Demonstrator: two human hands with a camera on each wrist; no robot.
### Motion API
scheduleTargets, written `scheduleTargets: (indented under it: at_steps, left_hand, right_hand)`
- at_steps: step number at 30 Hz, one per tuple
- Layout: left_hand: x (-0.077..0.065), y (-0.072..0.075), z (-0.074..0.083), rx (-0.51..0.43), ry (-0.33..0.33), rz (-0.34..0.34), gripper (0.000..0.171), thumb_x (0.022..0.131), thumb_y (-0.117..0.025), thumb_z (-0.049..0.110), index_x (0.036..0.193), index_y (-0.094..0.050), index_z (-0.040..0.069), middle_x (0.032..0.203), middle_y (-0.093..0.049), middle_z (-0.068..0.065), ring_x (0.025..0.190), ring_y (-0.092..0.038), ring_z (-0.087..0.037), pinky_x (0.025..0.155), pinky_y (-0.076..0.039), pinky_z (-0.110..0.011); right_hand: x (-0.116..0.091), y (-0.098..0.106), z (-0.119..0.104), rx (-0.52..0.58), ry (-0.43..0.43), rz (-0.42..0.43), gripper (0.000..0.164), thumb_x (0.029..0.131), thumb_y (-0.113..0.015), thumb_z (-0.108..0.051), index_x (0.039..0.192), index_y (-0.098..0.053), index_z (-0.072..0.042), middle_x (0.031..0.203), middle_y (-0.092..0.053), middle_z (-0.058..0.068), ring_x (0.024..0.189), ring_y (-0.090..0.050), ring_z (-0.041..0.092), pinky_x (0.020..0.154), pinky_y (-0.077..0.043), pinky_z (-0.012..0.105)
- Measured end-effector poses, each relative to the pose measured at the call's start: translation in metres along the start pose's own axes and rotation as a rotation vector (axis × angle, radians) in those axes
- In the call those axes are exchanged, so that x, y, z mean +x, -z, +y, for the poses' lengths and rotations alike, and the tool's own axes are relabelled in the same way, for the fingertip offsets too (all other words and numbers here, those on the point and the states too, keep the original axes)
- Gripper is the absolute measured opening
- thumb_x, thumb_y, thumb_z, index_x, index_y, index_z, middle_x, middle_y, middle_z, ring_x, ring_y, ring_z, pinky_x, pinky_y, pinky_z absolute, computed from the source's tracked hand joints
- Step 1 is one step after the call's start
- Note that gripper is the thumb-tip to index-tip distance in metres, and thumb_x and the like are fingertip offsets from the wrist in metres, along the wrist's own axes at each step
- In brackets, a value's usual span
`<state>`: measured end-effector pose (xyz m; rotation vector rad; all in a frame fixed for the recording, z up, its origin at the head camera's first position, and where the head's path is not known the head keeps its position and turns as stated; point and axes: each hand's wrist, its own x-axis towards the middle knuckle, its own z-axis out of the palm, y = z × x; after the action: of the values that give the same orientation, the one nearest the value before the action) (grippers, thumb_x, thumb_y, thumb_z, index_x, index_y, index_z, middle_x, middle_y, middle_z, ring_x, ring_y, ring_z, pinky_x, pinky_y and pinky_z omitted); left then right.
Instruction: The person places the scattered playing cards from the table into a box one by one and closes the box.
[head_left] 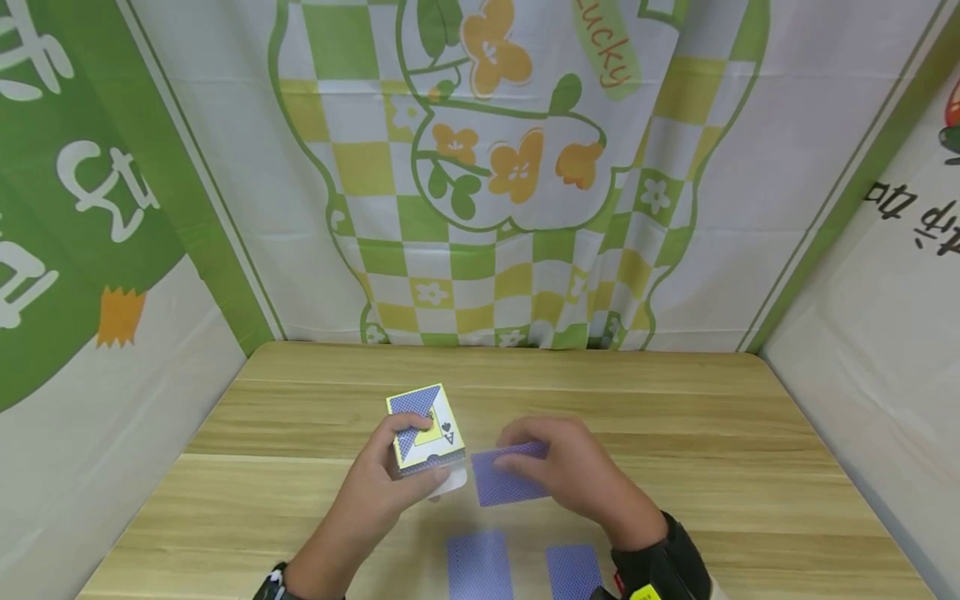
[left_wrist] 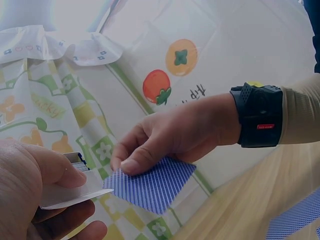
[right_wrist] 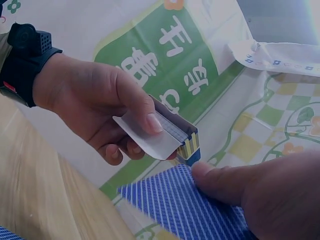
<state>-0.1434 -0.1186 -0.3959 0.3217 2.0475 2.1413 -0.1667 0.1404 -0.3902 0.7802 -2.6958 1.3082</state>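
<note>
My left hand (head_left: 382, 467) grips a playing card box (head_left: 427, 425) with a blue, white and yellow front marked with an ace. Its white flap (right_wrist: 150, 142) hangs open, and the edges of cards (right_wrist: 172, 130) show inside the mouth in the right wrist view. Just right of the box, my right hand (head_left: 573, 467) pinches a blue-backed playing card (head_left: 498, 483) between thumb and fingers. The card is held face down, close to the box's open end.
Two more blue-backed cards lie face down on the wooden table (head_left: 247, 500): one card (head_left: 480, 567) at the front middle, another card (head_left: 573, 573) to its right, near my right wrist. A patterned curtain (head_left: 510, 275) hangs behind the table, with printed cloth on both sides.
</note>
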Motion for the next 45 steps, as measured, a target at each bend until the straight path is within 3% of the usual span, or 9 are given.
scheduleTargets:
  at_steps: [6, 10, 14, 21, 25, 35, 40, 45]
  left_hand:
    - [0.000, 0.000, 0.001, -0.001, -0.009, 0.005, 0.059, 0.086, -0.073, -0.002, 0.134, -0.039, 0.004, 0.114, -0.057, -0.025, 0.091, -0.069, -0.028, 0.072, -0.062, -0.034]
    - [0.000, 0.000, 0.000, -0.002, -0.020, -0.002, 0.059, 0.087, -0.072, -0.002, 0.135, -0.038, 0.003, 0.113, -0.058, -0.024, 0.090, -0.069, -0.026, 0.072, -0.062, -0.035]
    - [0.000, 0.001, -0.001, -0.003, -0.035, -0.006, 0.059, 0.087, -0.072, -0.002, 0.135, -0.038, 0.003, 0.112, -0.058, -0.024, 0.090, -0.069, -0.025, 0.071, -0.062, -0.035]
    - [0.000, 0.000, 0.000, 0.021, -0.003, 0.010, 0.057, 0.086, -0.073, -0.002, 0.132, -0.041, 0.008, 0.117, -0.054, -0.025, 0.096, -0.066, -0.026, 0.075, -0.060, -0.030]
    - [0.000, -0.001, -0.001, 0.012, -0.010, 0.007, 0.056, 0.087, -0.072, -0.003, 0.132, -0.041, 0.008, 0.119, -0.053, -0.026, 0.098, -0.066, -0.027, 0.078, -0.061, -0.032]
    - [0.001, 0.000, -0.005, -0.021, -0.112, -0.023, 0.052, 0.086, -0.065, -0.009, 0.131, -0.040, 0.001, 0.116, -0.051, -0.028, 0.097, -0.067, -0.025, 0.076, -0.061, -0.032]
    - [0.001, -0.001, -0.005, -0.021, -0.105, 0.017, 0.052, 0.085, -0.062, -0.013, 0.131, -0.042, 0.002, 0.120, -0.050, -0.030, 0.097, -0.066, -0.026, 0.075, -0.061, -0.031]
    - [0.001, -0.003, -0.003, -0.005, -0.081, 0.062, 0.054, 0.085, -0.063, -0.014, 0.132, -0.044, 0.004, 0.124, -0.050, -0.031, 0.100, -0.065, -0.025, 0.077, -0.061, -0.030]
  right_hand:
    - [0.000, 0.003, -0.005, 0.020, -0.064, -0.051, 0.015, 0.092, -0.072, -0.043, 0.097, -0.073, -0.029, 0.094, -0.070, -0.017, 0.083, -0.064, 0.004, 0.075, -0.054, 0.026]
    - [-0.001, 0.005, -0.008, 0.082, -0.101, -0.092, 0.015, 0.094, -0.071, -0.042, 0.096, -0.071, -0.027, 0.094, -0.070, -0.014, 0.080, -0.064, 0.008, 0.073, -0.053, 0.028]
    - [-0.002, 0.006, -0.011, 0.207, -0.121, -0.140, 0.013, 0.095, -0.071, -0.035, 0.098, -0.070, -0.023, 0.095, -0.071, -0.007, 0.081, -0.066, 0.013, 0.071, -0.055, 0.030]
    - [-0.002, -0.001, -0.014, 0.460, -0.128, -0.209, 0.017, 0.099, -0.067, -0.025, 0.107, -0.066, -0.010, 0.087, -0.072, 0.007, 0.066, -0.066, 0.015, 0.050, -0.051, 0.024]
    - [0.000, -0.006, -0.014, 0.544, -0.155, -0.222, 0.020, 0.100, -0.064, -0.024, 0.108, -0.063, -0.006, 0.086, -0.073, 0.009, 0.069, -0.070, 0.019, 0.051, -0.054, 0.026]
    - [0.001, -0.016, -0.013, 0.607, -0.203, -0.270, 0.025, 0.101, -0.063, -0.030, 0.110, -0.062, -0.007, 0.084, -0.073, 0.008, 0.064, -0.067, 0.016, 0.048, -0.050, 0.023]
    - [0.001, -0.019, -0.011, 0.648, -0.190, -0.300, 0.026, 0.103, -0.060, -0.029, 0.115, -0.059, -0.006, 0.073, -0.066, 0.005, 0.049, -0.051, 0.011, 0.040, -0.038, 0.021]
    - [0.001, -0.020, -0.011, 0.704, -0.196, -0.305, 0.029, 0.104, -0.059, -0.028, 0.118, -0.057, -0.003, 0.077, -0.068, 0.008, 0.055, -0.058, 0.013, 0.043, -0.045, 0.022]
